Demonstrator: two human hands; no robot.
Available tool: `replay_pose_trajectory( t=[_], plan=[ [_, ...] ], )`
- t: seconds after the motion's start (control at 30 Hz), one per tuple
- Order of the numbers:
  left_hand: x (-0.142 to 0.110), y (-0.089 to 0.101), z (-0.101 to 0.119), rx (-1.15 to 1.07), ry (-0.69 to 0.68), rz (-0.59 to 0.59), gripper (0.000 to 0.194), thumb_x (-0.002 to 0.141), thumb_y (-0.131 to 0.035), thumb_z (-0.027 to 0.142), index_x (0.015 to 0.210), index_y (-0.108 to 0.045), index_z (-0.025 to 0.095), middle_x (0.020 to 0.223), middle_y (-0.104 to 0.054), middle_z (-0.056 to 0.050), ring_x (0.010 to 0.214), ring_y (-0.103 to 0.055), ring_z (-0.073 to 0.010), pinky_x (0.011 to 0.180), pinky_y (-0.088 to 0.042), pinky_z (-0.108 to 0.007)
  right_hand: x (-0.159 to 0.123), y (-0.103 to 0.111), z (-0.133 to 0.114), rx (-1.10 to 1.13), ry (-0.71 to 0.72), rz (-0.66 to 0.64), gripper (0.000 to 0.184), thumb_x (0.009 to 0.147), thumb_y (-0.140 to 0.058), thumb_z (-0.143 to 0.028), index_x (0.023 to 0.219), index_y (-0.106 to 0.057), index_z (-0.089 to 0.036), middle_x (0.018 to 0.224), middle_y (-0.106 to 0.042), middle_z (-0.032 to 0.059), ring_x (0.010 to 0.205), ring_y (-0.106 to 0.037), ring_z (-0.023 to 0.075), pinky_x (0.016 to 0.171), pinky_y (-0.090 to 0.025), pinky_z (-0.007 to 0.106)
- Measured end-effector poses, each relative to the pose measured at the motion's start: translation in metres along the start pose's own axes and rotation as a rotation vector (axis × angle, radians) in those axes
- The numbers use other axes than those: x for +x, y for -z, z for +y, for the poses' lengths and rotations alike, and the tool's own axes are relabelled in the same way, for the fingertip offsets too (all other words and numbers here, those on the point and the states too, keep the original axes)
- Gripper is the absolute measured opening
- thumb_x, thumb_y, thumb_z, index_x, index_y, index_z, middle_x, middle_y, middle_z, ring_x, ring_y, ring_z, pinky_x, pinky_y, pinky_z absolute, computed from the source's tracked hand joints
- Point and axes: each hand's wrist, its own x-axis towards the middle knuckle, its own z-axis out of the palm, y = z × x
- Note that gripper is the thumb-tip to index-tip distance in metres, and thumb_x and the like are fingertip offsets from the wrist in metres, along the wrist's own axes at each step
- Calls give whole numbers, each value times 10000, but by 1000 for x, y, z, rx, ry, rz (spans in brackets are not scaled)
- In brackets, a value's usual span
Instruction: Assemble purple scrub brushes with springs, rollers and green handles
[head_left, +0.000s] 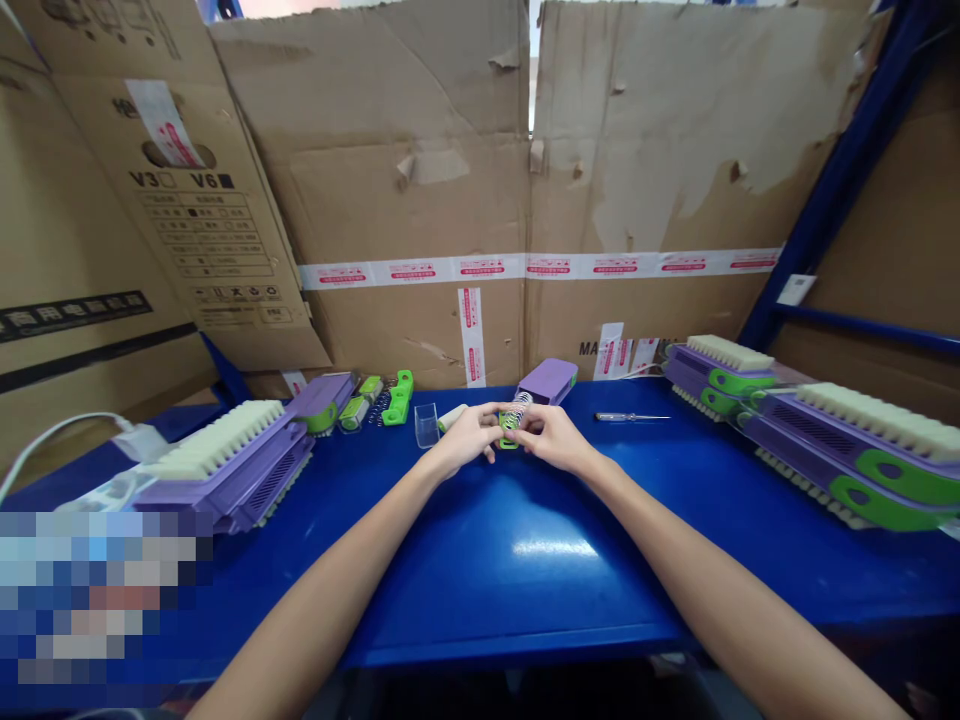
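In the head view, my left hand [471, 437] and my right hand [555, 437] meet over the middle of the blue table. Between their fingertips is a small green plastic part [508, 442], with a coil spring [519, 406] slanting up from it. Both hands are closed on this pair; fingers hide where spring and part join. Just behind them lies a purple housing [551, 378]. Left of my left hand are a clear plastic box [427, 425] and a pale piece [451, 417] partly covered by the hand. A screwdriver [630, 417] lies to the right.
Purple brush heads with cream bristles are stacked at the left [225, 450] and right [855, 430]. Further green parts [399, 397] and loose springs [379, 405] lie back left. Cardboard sheets [412, 200] wall the rear. A white plug and cable [139, 440] sit far left.
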Motion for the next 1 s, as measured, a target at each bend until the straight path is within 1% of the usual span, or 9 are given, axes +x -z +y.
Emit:
replay_pose_trajectory(
  t=[0.1, 0.23, 0.33, 0.47, 0.57, 0.63, 0.7, 0.87, 1.0],
  plan=[
    [2, 2, -4, 60, 9, -28, 501, 703, -596, 140, 1200, -554, 104, 762, -608, -45, 527, -520, -86, 397, -445, -179, 0, 5, -1, -103, 63, -12, 150, 761, -640, -265, 867, -702, -179, 731, -690, 23, 647, -608, 143, 620, -470, 241],
    [3, 3, -9, 94, 6, -64, 525, 740, -564, 163, 1257, -502, 103, 754, -587, -34, 515, -519, -86, 398, -447, -186, 0, 9, -1, -118, 78, -55, 115, 746, -657, -248, 818, -702, -173, 773, -700, 27, 688, -618, 148, 657, -468, 244],
    [3, 2, -9, 129, -17, -103, 497, 776, -537, 178, 1266, -492, 106, 761, -580, -28, 486, -496, -72, 397, -441, -185, 1, 9, 1, -92, 45, -85, 138, 714, -683, -236, 826, -699, -157, 764, -696, 29, 662, -607, 140, 633, -460, 235],
    [2, -1, -7, 213, -4, -58, 490, 804, -515, 165, 1290, -471, 116, 771, -586, -24, 415, -458, -44, 380, -403, -171, 1, 5, 2, -1, 14, -47, 148, 716, -656, -201, 853, -685, -154, 748, -679, 19, 646, -588, 127, 594, -452, 219],
    [1, -2, -3, 265, 4, -35, 482, 828, -476, 157, 1308, -453, 117, 756, -590, -18, 375, -442, -40, 366, -382, -173, 1, 2, 1, 73, -46, -23, 163, 722, -626, -200, 871, -670, -151, 712, -653, 5, 520, -524, 90, 493, -425, 201],
    [0, -2, -1, 273, 1, -49, 473, 831, -457, 149, 1303, -460, 125, 745, -588, -11, 369, -439, -39, 361, -378, -169, 1, 0, 1, 114, -92, -15, 178, 725, -620, -226, 882, -662, -152, 693, -639, 0, 447, -482, 75, 422, -399, 195],
    [-1, -1, 1, 262, -4, -70, 459, 824, -459, 143, 1282, -484, 138, 722, -577, 2, 375, -436, -35, 363, -378, -156, 2, -2, 2, 145, -111, -10, 182, 724, -621, -245, 880, -656, -158, 685, -632, -3, 419, -478, 74, 387, -393, 194],
    [0, 0, 1, 206, -22, -97, 422, 804, -488, 165, 1223, -533, 137, 738, -559, -5, 423, -442, -42, 375, -401, -158, 2, -4, 4, 150, -119, -1, 226, 709, -633, -248, 922, -648, -172, 670, -606, -12, 410, -491, 78, 359, -405, 193],
    [0, 1, 1, 192, 4, -112, 386, 792, -508, 189, 1169, -561, 125, 725, -562, -12, 456, -458, -56, 376, -400, -154, 1, -3, 5, 173, -83, -27, 268, 721, -652, -317, 949, -630, -179, 694, -588, -9, 457, -503, 80, 360, -415, 180]
  ],
)
